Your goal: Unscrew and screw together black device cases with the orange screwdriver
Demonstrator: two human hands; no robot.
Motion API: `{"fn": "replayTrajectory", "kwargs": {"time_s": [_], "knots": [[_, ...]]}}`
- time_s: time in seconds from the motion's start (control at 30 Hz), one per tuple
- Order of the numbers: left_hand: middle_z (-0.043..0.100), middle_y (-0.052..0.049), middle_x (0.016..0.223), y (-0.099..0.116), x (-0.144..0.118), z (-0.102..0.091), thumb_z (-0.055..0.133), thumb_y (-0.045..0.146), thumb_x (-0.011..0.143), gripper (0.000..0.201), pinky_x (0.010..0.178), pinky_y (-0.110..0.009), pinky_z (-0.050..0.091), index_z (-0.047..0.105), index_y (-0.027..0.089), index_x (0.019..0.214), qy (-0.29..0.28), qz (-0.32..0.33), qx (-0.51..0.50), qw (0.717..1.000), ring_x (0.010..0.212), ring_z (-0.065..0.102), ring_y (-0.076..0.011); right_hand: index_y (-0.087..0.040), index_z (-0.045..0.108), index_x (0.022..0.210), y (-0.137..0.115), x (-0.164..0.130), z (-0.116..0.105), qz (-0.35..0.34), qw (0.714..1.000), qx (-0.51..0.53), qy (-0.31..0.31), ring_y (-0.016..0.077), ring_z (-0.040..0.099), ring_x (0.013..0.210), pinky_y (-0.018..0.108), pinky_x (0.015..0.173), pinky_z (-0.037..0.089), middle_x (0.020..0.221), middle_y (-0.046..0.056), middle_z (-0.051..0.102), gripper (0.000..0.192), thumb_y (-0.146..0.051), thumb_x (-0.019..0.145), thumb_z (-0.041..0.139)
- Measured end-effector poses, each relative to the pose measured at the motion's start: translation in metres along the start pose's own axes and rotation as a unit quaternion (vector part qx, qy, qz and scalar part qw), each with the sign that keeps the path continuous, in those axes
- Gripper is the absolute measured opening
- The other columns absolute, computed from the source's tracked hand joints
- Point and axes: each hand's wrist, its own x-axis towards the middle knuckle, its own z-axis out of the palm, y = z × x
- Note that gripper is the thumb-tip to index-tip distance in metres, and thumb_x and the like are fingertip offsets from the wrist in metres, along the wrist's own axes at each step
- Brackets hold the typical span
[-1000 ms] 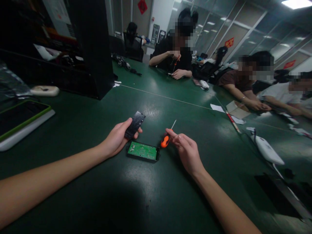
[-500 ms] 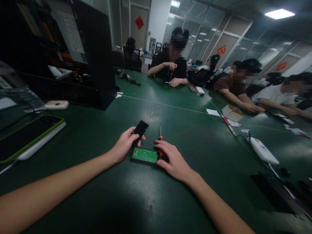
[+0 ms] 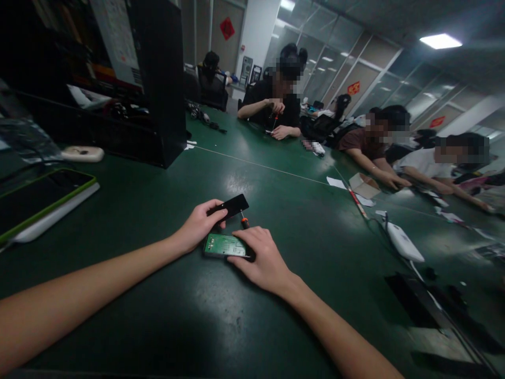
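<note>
My left hand (image 3: 205, 221) is closed on a flat black cover plate (image 3: 235, 205), gripped at its left end and raised off the table. My right hand (image 3: 261, 257) wraps around the right end of a black case with a green circuit board (image 3: 224, 245) facing up. Beyond that hand lies a screwdriver (image 3: 245, 222) with an orange and black handle; the cover plate hides part of its shaft and my fingers hide the handle's end.
The green table (image 3: 158, 295) carries a black cabinet (image 3: 163, 84) and a phone (image 3: 47, 197) at left. A small cardboard box (image 3: 363, 186) and a white power strip (image 3: 403, 242) lie at right. Across the table, a person (image 3: 272, 100) holds a screwdriver; others sit farther right.
My right hand has moved from beside the circuit board case onto its right end and grips it. The cover plate in my left hand has turned flatter, over the screwdriver's shaft.
</note>
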Motion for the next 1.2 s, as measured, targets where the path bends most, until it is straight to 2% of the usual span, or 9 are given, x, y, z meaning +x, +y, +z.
{"fn": "replayTrajectory", "kwargs": {"time_s": [0.13,0.3,0.47,0.63,0.77,0.87,0.93,1.0,1.2], "knots": [[0.062,0.002,0.070,0.001,0.001,0.001,0.070,0.026,0.073,0.028,0.061,-0.024,0.044,0.062,0.016,0.098,0.033,-0.008,-0.067,0.997,0.061,0.058,-0.0140,-0.028,0.063,0.123,0.008,0.000,-0.034,0.046,0.994,0.030,0.093,0.0266,0.064,0.104,0.044,0.091,0.049,0.114,0.008,0.071,0.041,-0.044,0.087,0.073],[0.060,0.003,0.064,0.002,-0.001,0.000,0.066,0.021,0.074,0.023,0.063,-0.026,0.045,0.057,0.017,0.095,0.030,-0.016,-0.069,0.997,0.059,0.059,-0.0150,-0.018,0.066,0.123,0.094,-0.021,-0.119,0.195,0.932,-0.158,0.261,0.0335,0.064,0.110,0.049,0.099,0.047,0.121,0.017,0.070,0.050,-0.048,0.083,0.069],[0.062,0.002,0.061,0.000,-0.001,-0.001,0.066,0.027,0.078,0.023,0.067,-0.028,0.046,0.055,0.018,0.097,0.015,-0.018,-0.043,0.999,0.061,0.060,-0.0161,-0.011,0.072,0.110,0.176,-0.080,-0.180,0.462,0.801,-0.282,0.255,0.0445,0.066,0.105,0.056,0.091,0.048,0.105,0.026,0.072,0.049,-0.042,0.074,0.065],[0.066,-0.001,0.066,-0.003,0.001,-0.002,0.070,0.033,0.082,0.026,0.070,-0.031,0.047,0.059,0.016,0.098,-0.006,-0.003,0.005,1.000,0.065,0.062,-0.0171,-0.022,0.064,0.064,0.194,-0.121,-0.200,0.544,0.761,-0.259,0.238,0.0497,0.066,0.091,0.061,0.077,0.047,0.071,0.022,0.067,0.017,-0.032,0.060,0.077],[0.070,-0.004,0.072,-0.002,-0.001,-0.002,0.072,0.031,0.082,0.027,0.067,-0.031,0.049,0.064,0.015,0.103,-0.026,0.014,0.037,0.999,0.068,0.065,-0.0192,-0.015,0.071,0.091,0.186,-0.099,-0.180,0.489,0.790,-0.257,0.266,0.0523,0.059,0.116,0.068,0.092,0.040,0.111,0.036,0.067,0.030,-0.034,0.068,0.074],[0.073,-0.005,0.078,0.002,-0.004,0.000,0.070,0.027,0.083,0.029,0.068,-0.030,0.052,0.066,0.015,0.109,-0.045,0.030,0.054,0.997,0.073,0.069,-0.0206,-0.015,0.066,0.123,0.157,-0.056,-0.134,0.363,0.863,-0.220,0.273,0.0341,0.055,0.131,0.053,0.110,0.039,0.136,0.023,0.062,0.045,-0.044,0.088,0.058],[0.073,-0.005,0.083,0.003,-0.006,0.001,0.069,0.025,0.084,0.030,0.071,-0.030,0.054,0.066,0.017,0.112,-0.060,0.035,0.065,0.995,0.078,0.072,-0.0211,-0.016,0.064,0.129,0.125,-0.028,-0.093,0.253,0.928,-0.065,0.265,0.0257,0.063,0.120,0.045,0.107,0.045,0.131,0.017,0.067,0.049,-0.050,0.096,0.050],[0.074,-0.005,0.087,0.002,-0.009,0.001,0.069,0.027,0.086,0.027,0.075,-0.031,0.056,0.066,0.018,0.112,-0.079,0.037,0.081,0.993,0.081,0.074,-0.0208,-0.021,0.064,0.133,0.089,-0.007,-0.053,0.191,0.956,0.117,0.190,0.0237,0.065,0.117,0.044,0.105,0.048,0.131,0.013,0.069,0.049,-0.053,0.099,0.048],[0.076,-0.005,0.094,0.000,-0.016,-0.001,0.062,0.033,0.095,0.022,0.076,-0.030,0.056,0.072,0.019,0.109,-0.174,0.059,0.194,0.963,0.085,0.073,-0.0196,-0.018,0.073,0.125,0.022,0.003,0.004,0.198,0.912,0.358,0.004,0.0159,0.068,0.079,0.032,0.079,0.054,0.094,0.007,0.077,0.051,-0.055,0.097,0.053]]}}
